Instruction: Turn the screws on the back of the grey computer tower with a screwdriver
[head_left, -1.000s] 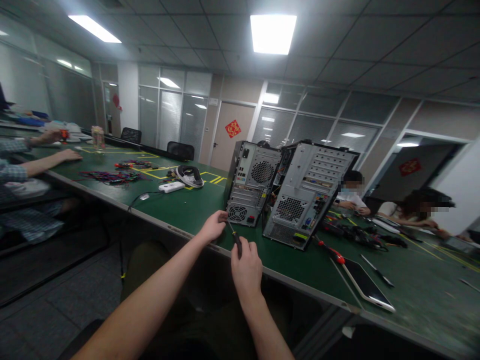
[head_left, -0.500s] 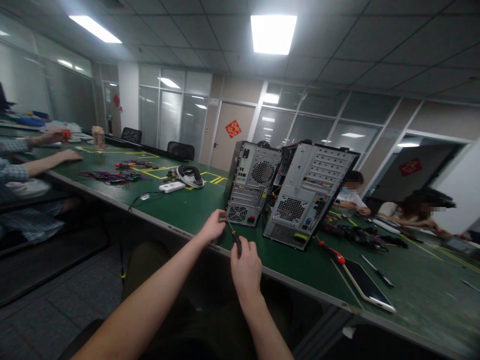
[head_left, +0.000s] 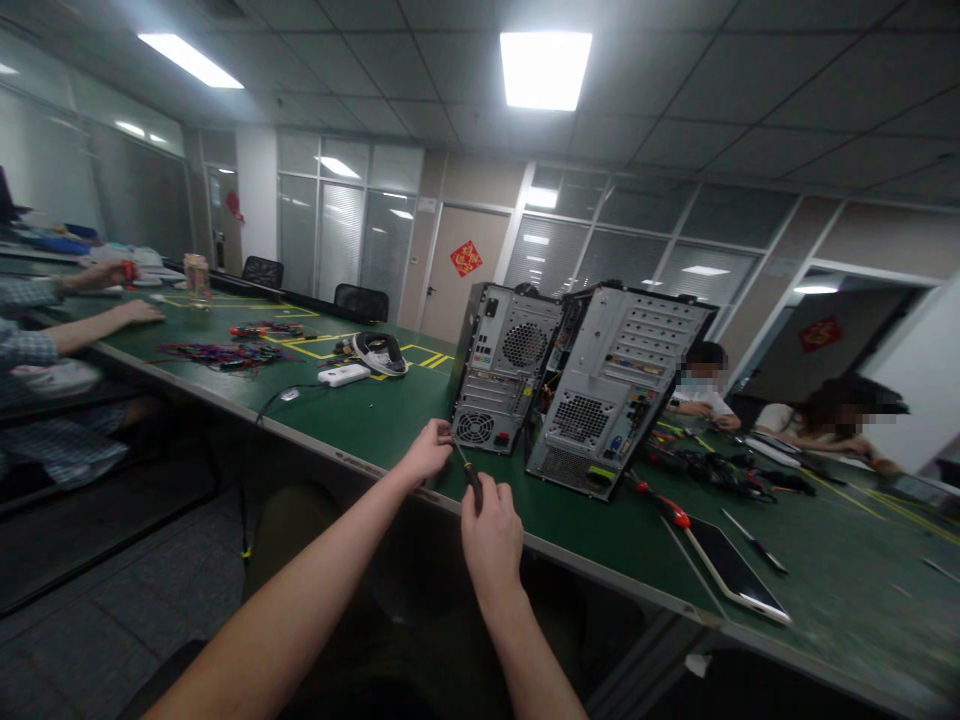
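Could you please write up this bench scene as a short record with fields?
Left hand: fingers near the tip of the screwdriver
Right hand: holds its handle
Left case: standing, back toward camera
Right case: beside it, same facing
Right of cases: phone, dark cables
Left of cases: bottle, colourful wires
Surface: green table

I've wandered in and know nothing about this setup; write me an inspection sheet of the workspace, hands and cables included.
Surface: green tabletop, yellow lines towards the back.
Main things: two computer towers, left and right, upright, rear panels facing the camera.
Clutter: phone, red-and-black tool, white power strip.
Left hand: fingertips by the screwdriver's tip; grip unclear.
Right hand: holds the screwdriver by its handle.
Cables: dark tangle at right, coloured wires at left.
Surroundings: plaid sleeve at left, two people at right.
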